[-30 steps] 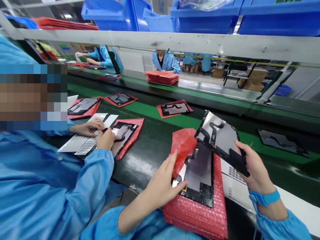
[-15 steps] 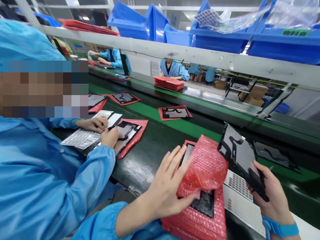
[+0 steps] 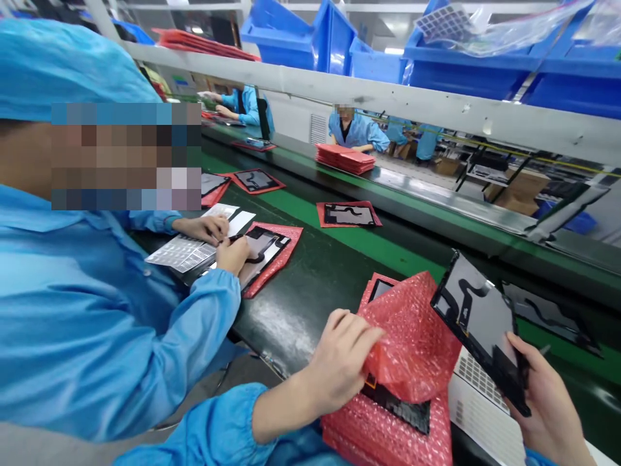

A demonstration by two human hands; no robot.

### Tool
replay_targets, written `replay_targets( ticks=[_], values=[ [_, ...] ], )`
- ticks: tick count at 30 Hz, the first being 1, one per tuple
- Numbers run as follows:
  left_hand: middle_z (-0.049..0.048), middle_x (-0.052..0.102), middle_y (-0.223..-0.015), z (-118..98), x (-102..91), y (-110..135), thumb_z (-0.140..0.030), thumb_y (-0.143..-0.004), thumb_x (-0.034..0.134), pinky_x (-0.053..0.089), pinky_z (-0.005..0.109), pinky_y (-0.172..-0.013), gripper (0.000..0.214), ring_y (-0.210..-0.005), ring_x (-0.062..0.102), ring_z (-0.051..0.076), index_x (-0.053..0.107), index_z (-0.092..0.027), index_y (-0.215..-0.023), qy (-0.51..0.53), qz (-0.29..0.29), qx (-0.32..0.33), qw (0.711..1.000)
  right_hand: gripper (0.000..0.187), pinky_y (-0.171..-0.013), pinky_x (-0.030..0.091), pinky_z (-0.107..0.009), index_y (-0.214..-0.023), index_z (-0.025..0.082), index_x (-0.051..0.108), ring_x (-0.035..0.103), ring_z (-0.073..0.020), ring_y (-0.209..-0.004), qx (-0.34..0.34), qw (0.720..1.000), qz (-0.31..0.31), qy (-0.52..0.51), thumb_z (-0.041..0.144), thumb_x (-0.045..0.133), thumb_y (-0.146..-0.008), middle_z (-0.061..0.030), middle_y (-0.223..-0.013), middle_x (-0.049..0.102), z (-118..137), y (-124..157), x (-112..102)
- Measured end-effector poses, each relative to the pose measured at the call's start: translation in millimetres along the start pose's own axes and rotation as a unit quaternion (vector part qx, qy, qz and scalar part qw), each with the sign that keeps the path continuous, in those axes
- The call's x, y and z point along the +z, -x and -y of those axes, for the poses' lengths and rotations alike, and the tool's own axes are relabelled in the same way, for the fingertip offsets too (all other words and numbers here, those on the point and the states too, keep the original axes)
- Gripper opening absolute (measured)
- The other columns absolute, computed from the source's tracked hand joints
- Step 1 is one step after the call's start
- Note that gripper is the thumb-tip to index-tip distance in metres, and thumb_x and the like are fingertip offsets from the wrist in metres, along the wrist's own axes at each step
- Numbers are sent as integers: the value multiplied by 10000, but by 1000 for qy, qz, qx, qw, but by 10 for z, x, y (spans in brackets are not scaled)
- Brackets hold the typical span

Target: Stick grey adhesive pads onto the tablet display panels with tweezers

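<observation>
My right hand point(image 3: 546, 395) grips the lower edge of a tablet screen panel point(image 3: 485, 323), its grey back with a black ribbon cable turned towards me and tilted upright. My left hand point(image 3: 342, 359) has its fingers closed on the edge of a red bubble-wrap bag point(image 3: 412, 330), which bulges upward. Beneath that bag lies another dark panel point(image 3: 400, 404), partly covered, on a stack of red bubble-wrap bags point(image 3: 383, 437). White sticker sheets point(image 3: 485, 408) lie between the stack and my right hand.
At left a co-worker point(image 3: 194, 310) in blue handles a panel on a red bag point(image 3: 276, 259). More panels on red bags point(image 3: 349, 214) lie along the green conveyor point(image 3: 301, 210). Another panel point(image 3: 548, 317) lies behind my right hand. Blue bins point(image 3: 286, 45) stand on the shelf above.
My left hand's spread fingers have closed on the red bubble-wrap bag, whose shape has shifted. My right hand still holds the screen panel. The whole view has swung slightly left.
</observation>
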State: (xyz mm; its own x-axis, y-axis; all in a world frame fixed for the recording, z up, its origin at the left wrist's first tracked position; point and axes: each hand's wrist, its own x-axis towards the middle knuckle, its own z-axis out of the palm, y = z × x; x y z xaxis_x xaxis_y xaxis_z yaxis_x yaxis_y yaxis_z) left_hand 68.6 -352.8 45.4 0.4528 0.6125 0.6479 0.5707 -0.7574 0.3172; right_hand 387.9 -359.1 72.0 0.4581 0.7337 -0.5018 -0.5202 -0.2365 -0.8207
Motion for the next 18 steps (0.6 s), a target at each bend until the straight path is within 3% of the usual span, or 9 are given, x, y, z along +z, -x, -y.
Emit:
replay_targets(
  ticks=[4,7,10,14,16,18],
  values=[
    [194,614,-1466,-92,16,93,-293,-878,700,437,496,-1198,358,-1422,536,359,656,-139,-1198,33,195,89,976,255,-543,662,-322,-987,203,740,760,-245,-565,-26,998,27,51,321,792,-767,-28,-716,785,-50,-185,-73],
    [236,503,-1595,-136,20,168,-593,-936,686,425,507,-1220,584,-1483,497,389,645,-155,-1321,62,275,96,955,297,-553,659,-318,-984,207,731,775,-254,-606,-41,996,29,75,338,824,-734,-25,-732,790,-87,-210,-72],
    [301,375,-1656,-175,3,212,-726,-853,733,426,586,-1194,854,-1530,397,494,550,-197,-1499,37,285,46,957,429,-524,640,-295,-1059,209,728,770,-245,-606,-55,993,18,101,311,884,-673,-15,-760,801,-98,-103,-19],
    [265,369,-1674,-274,119,297,-703,-808,787,425,583,-1193,1022,-1528,403,485,399,-232,-1627,-4,268,55,962,614,-431,563,-213,-1102,230,702,717,-183,-534,-27,992,-17,124,225,966,-548,16,-764,797,-151,67,97],
    [259,471,-1612,-349,281,381,-609,-869,767,435,554,-1188,937,-1490,472,443,408,-179,-1621,-43,235,65,969,637,-349,466,-183,-1080,229,697,640,-146,-450,1,990,-13,141,228,995,-517,30,-687,756,-220,106,148],
    [242,631,-1462,-432,475,483,-497,-939,725,457,500,-1165,730,-1400,575,395,522,-117,-1528,-79,203,56,974,614,-299,354,-170,-1056,217,699,486,-95,-347,13,988,18,154,262,1010,-528,68,-556,652,-305,125,186]
  ],
)
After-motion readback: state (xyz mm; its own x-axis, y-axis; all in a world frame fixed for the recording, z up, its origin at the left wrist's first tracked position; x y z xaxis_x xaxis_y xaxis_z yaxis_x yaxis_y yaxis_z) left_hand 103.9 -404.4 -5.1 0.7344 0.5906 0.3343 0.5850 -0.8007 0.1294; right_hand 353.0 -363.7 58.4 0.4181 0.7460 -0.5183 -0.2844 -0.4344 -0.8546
